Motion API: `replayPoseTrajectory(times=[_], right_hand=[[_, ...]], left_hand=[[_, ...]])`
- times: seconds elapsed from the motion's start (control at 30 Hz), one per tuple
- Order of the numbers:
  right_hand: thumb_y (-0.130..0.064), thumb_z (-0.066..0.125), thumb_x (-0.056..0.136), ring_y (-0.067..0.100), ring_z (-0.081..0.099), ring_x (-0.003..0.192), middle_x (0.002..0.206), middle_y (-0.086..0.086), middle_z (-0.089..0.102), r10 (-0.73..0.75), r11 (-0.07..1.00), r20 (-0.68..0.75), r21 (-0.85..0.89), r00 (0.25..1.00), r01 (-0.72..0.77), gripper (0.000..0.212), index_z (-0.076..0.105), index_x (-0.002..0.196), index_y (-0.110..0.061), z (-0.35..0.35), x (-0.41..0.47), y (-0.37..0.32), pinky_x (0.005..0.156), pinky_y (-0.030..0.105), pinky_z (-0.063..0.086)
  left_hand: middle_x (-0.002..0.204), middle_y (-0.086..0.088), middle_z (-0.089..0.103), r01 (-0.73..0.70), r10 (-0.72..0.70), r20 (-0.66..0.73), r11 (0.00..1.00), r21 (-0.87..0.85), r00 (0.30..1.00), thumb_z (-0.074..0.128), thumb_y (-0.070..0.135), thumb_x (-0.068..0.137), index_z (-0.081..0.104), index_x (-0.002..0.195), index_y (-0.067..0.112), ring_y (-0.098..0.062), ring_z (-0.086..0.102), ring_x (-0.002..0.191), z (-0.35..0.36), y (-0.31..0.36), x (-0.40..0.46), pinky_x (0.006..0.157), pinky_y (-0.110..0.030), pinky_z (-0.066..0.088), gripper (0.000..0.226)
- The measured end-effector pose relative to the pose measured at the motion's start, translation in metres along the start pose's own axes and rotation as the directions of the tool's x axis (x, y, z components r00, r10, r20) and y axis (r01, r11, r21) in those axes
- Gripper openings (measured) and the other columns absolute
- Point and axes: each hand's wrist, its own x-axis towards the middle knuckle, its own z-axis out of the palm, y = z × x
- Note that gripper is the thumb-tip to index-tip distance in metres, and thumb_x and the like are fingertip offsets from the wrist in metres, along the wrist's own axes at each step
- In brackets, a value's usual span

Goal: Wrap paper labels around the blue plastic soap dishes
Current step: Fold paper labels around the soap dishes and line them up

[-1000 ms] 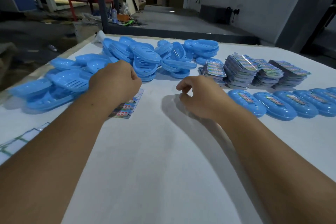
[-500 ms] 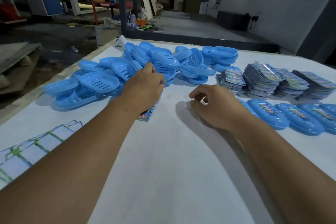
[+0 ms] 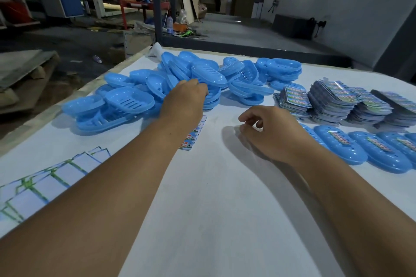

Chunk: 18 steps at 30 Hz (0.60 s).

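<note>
Left hand (image 3: 183, 101): reaches into the near edge of the heap of loose soap dishes (image 3: 180, 81); seen from the back, fingers buried among the dishes, so whether it already grips one cannot be told.
Right hand (image 3: 273, 135): hovers low over the bare worktop (image 3: 213, 209), fingers loosely curled, thumb and forefinger apart, holding nothing.
Loose soap dishes: blue plastic, piled and nested at odd angles across the far left of the worktop; several lean on one another.
Single label (image 3: 193, 135): lies flat on the worktop under the left wrist, partly hidden by the forearm.
Label stacks (image 3: 333, 101): fanned, leaning piles at far right, just behind the finished row.
Wrapped soap dishes (image 3: 340, 147): lie side by side at right, each with a label band across it.
Printed sheets (image 3: 45, 182): fanned at the near left edge.
Risk, nested dishes: pulling one may likely bring a second stuck to it.
Risk, heap: tugging a lower dish may slide its neighbours towards the left edge.
Risk, single label: the withdrawing forearm may drag or crease it.
Risk, label stacks: a careless reach by the right hand may topple them.
</note>
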Motion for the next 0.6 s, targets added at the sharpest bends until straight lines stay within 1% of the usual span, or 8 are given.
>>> replayPoseTrajectory(times=[0.1, 0.23, 0.33, 0.4, 0.47, 0.53, 0.57, 0.6], right_hand=[[-0.041, 0.065, 0.089, -0.008, 0.053, 0.082, 0.083, -0.03, 0.058, -0.003, 1.0, 0.003, -0.001, 1.0, 0.003, 0.023, 0.071, 0.11, -0.034, 0.0, 0.0, 0.0, 0.068, 0.009, 0.035], [-0.04, 0.065, 0.089, -0.008, 0.054, 0.083, 0.083, -0.03, 0.058, 0.001, 1.0, 0.002, 0.002, 1.0, -0.001, 0.022, 0.071, 0.109, -0.035, 0.0, 0.0, 0.0, 0.068, 0.009, 0.035], [-0.04, 0.065, 0.09, -0.008, 0.054, 0.083, 0.082, -0.031, 0.058, 0.004, 1.0, 0.008, 0.006, 1.0, -0.005, 0.021, 0.071, 0.109, -0.035, -0.001, -0.001, 0.0, 0.067, 0.01, 0.035], [-0.04, 0.065, 0.09, -0.008, 0.054, 0.084, 0.083, -0.031, 0.058, 0.004, 1.0, 0.008, 0.015, 1.0, -0.004, 0.02, 0.07, 0.109, -0.036, -0.001, -0.001, 0.0, 0.067, 0.01, 0.036], [-0.039, 0.065, 0.09, -0.009, 0.054, 0.085, 0.083, -0.031, 0.058, 0.002, 1.0, 0.004, 0.019, 1.0, -0.003, 0.019, 0.07, 0.108, -0.036, 0.0, -0.001, 0.0, 0.068, 0.009, 0.035], [-0.037, 0.065, 0.091, -0.009, 0.054, 0.085, 0.083, -0.031, 0.059, 0.002, 1.0, -0.008, 0.022, 1.0, -0.002, 0.018, 0.07, 0.108, -0.036, 0.0, -0.001, 0.0, 0.068, 0.008, 0.034], [-0.036, 0.066, 0.091, -0.008, 0.054, 0.084, 0.084, -0.031, 0.06, 0.005, 1.0, -0.02, 0.029, 1.0, -0.005, 0.018, 0.07, 0.108, -0.035, 0.0, 0.0, 0.0, 0.069, 0.007, 0.034], [-0.035, 0.066, 0.091, -0.008, 0.054, 0.084, 0.084, -0.03, 0.06, 0.011, 0.999, -0.036, 0.038, 0.999, -0.009, 0.017, 0.071, 0.107, -0.034, 0.0, 0.0, 0.0, 0.069, 0.006, 0.034]], left_hand=[[0.114, -0.005, 0.058, -0.033, 0.032, -0.036, 0.999, -0.04, 0.999, 0.06, 0.0, 0.094, 0.066, 0.121, 0.015, -0.024, 0.051, 0.109, 0.0, 0.001, 0.001, 0.089, -0.038, 0.05, 0.032], [0.114, -0.004, 0.053, -0.053, 0.051, -0.034, 0.997, -0.059, 0.998, 0.061, 0.005, 0.096, 0.064, 0.12, 0.016, -0.022, 0.048, 0.109, 0.002, 0.003, 0.003, 0.091, -0.037, 0.05, 0.026], [0.112, -0.002, 0.056, -0.014, 0.011, -0.038, 0.998, -0.059, 0.999, 0.056, 0.012, 0.1, 0.06, 0.114, 0.018, -0.02, 0.049, 0.105, 0.003, 0.003, 0.004, 0.082, -0.032, 0.044, 0.015], [0.105, 0.0, 0.059, 0.019, -0.024, -0.054, 0.996, -0.092, 0.998, 0.051, 0.017, 0.102, 0.058, 0.108, 0.018, -0.02, 0.05, 0.1, 0.002, 0.003, 0.003, 0.078, -0.032, 0.042, 0.009], [0.1, 0.0, 0.06, 0.033, -0.053, -0.094, 0.978, -0.205, 0.994, 0.047, 0.019, 0.104, 0.058, 0.104, 0.015, -0.021, 0.052, 0.098, 0.001, 0.004, 0.003, 0.079, -0.036, 0.045, 0.012], [0.098, 0.003, 0.06, 0.058, -0.117, -0.125, 0.916, -0.397, 0.985, 0.046, 0.019, 0.103, 0.058, 0.104, 0.014, -0.018, 0.053, 0.094, -0.002, 0.007, 0.004, 0.081, -0.031, 0.045, 0.013], [0.094, 0.007, 0.059, 0.097, -0.184, -0.118, 0.849, -0.52, 0.976, 0.047, 0.019, 0.103, 0.057, 0.104, 0.015, -0.014, 0.054, 0.089, -0.004, 0.009, 0.005, 0.078, -0.024, 0.045, 0.011], [0.09, 0.012, 0.057, 0.155, -0.27, -0.083, 0.75, -0.643, 0.959, 0.047, 0.019, 0.103, 0.056, 0.103, 0.019, -0.009, 0.054, 0.083, -0.007, 0.012, 0.006, 0.072, -0.016, 0.044, 0.009]])
